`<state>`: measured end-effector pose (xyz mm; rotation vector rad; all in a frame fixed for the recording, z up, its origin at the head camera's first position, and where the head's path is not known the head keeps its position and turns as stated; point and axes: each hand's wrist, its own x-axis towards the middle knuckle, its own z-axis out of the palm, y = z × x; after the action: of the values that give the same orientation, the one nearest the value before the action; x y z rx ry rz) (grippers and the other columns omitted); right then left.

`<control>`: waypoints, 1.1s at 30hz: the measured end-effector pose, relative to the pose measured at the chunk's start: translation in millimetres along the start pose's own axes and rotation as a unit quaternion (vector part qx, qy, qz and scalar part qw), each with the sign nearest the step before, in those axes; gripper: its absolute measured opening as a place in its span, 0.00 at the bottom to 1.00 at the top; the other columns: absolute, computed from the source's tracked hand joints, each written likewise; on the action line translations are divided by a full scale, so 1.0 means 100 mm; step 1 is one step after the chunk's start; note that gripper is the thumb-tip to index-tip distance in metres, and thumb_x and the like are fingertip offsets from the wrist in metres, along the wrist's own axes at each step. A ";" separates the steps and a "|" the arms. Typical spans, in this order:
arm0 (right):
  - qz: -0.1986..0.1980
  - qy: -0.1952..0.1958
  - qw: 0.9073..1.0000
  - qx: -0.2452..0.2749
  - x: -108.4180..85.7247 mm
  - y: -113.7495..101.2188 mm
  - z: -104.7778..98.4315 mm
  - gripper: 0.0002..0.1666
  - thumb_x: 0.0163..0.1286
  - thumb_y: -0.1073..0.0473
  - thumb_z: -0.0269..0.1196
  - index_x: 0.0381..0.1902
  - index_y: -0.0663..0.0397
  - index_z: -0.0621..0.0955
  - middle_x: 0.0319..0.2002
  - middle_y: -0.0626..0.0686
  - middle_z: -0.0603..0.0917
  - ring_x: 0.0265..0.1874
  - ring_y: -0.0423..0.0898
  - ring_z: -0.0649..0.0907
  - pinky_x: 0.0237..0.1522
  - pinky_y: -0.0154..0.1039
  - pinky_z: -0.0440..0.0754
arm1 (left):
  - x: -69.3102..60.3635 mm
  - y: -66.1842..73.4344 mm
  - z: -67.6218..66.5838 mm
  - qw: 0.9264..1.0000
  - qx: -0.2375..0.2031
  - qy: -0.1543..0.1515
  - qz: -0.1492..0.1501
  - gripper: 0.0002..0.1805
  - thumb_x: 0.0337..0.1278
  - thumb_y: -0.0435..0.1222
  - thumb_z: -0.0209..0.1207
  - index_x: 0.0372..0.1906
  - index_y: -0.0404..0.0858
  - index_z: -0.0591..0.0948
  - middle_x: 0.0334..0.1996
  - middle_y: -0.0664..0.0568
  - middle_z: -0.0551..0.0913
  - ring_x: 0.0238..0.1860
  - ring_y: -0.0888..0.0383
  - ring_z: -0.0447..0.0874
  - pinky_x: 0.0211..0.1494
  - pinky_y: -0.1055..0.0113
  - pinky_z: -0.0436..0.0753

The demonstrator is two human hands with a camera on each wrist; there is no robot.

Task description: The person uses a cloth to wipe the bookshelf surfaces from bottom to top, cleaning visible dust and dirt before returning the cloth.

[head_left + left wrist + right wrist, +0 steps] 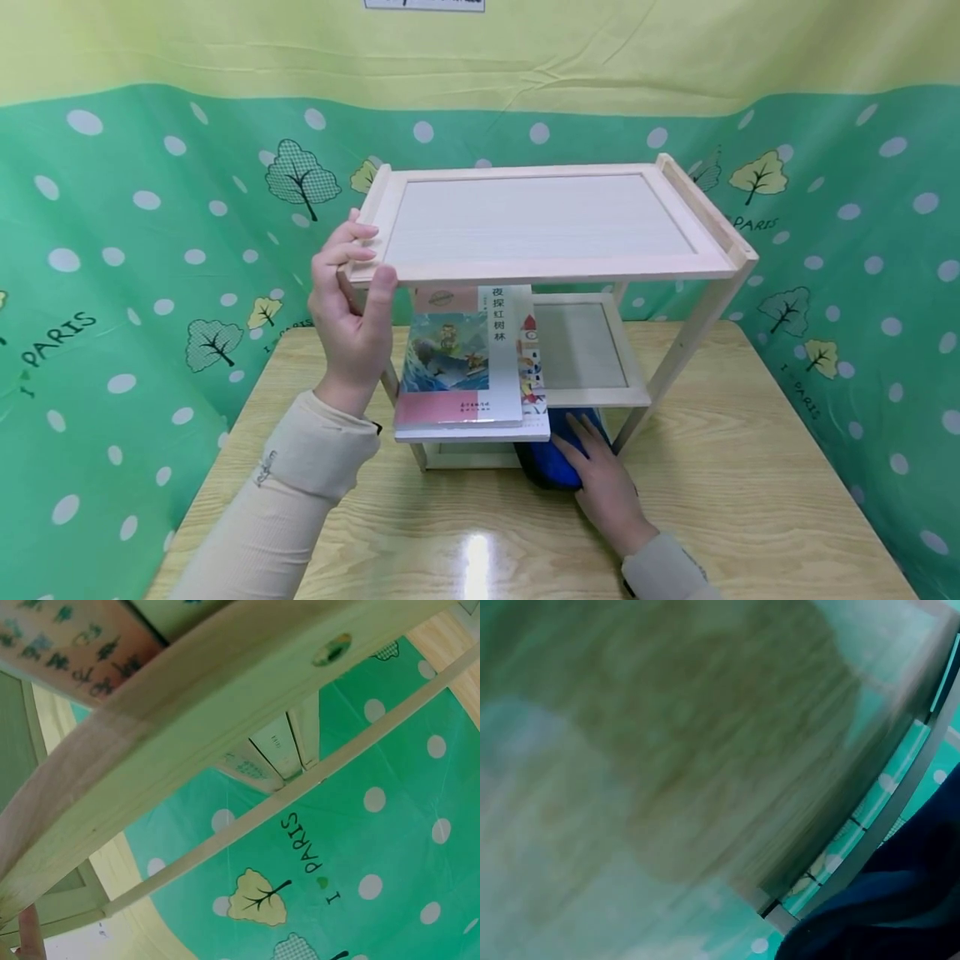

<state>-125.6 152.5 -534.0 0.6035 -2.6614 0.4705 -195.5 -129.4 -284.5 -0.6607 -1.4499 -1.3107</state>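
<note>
A pale wooden three-tier shelf (540, 268) stands on the table in the head view. My left hand (348, 308) grips the front left corner of its top board, thumb at the front edge and fingers over the side rail. Low at the right, my right hand (603, 479) rests on a blue and black soft case (553, 462), its fingers lying along the top. The case sits partly on the bottom tier, and its far part is hidden under the middle tier. In the right wrist view the dark blue case (900, 892) fills the lower right corner.
Two stacked books (457, 404) lie on the left of the middle tier and stick out past its front edge. A wood-grain table (750, 500) carries the shelf. Behind and beside it hangs a green dotted curtain (135, 250).
</note>
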 end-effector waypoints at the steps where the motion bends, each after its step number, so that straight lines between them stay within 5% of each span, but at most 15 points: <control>1: 0.005 -0.004 1.000 0.003 0.00 -0.01 0.00 0.51 0.34 0.86 0.67 0.61 0.50 0.79 0.70 0.62 0.70 0.68 0.67 0.70 0.60 0.62 0.79 | 0.00 0.00 0.00 1.000 0.000 -0.001 0.001 0.32 0.63 0.52 0.58 0.38 0.21 0.68 0.50 0.48 0.79 0.65 0.41 0.74 0.77 0.48 0.66; 12: 0.054 -0.084 0.994 0.035 -0.02 -0.05 0.04 0.50 0.39 0.84 0.64 0.64 0.50 0.77 0.72 0.62 0.67 0.69 0.65 0.69 0.64 0.62 0.76 | 0.01 -0.01 0.01 1.000 -0.001 0.002 0.007 0.31 0.62 0.50 0.58 0.38 0.21 0.68 0.49 0.40 0.79 0.63 0.41 0.75 0.78 0.47 0.65; 25: 0.041 -0.121 0.991 0.035 0.02 -0.05 0.05 0.47 0.42 0.79 0.66 0.65 0.51 0.76 0.68 0.65 0.72 0.67 0.67 0.72 0.71 0.65 0.67 | 0.01 -0.01 0.01 1.000 -0.001 0.003 0.002 0.30 0.61 0.50 0.58 0.38 0.22 0.68 0.49 0.39 0.79 0.63 0.41 0.75 0.78 0.48 0.65; 33: 0.033 -0.155 0.987 0.014 0.03 -0.04 0.06 0.42 0.51 0.65 0.73 0.67 0.47 0.75 0.68 0.64 0.72 0.69 0.66 0.70 0.72 0.64 0.65 | 0.01 0.00 0.01 1.000 0.000 0.001 -0.001 0.31 0.62 0.51 0.59 0.39 0.21 0.68 0.49 0.40 0.79 0.65 0.41 0.74 0.78 0.48 0.65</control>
<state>-128.4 146.0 -537.0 0.6425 -2.9815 0.4656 -195.8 -128.4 -283.8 -0.6589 -1.4481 -1.3125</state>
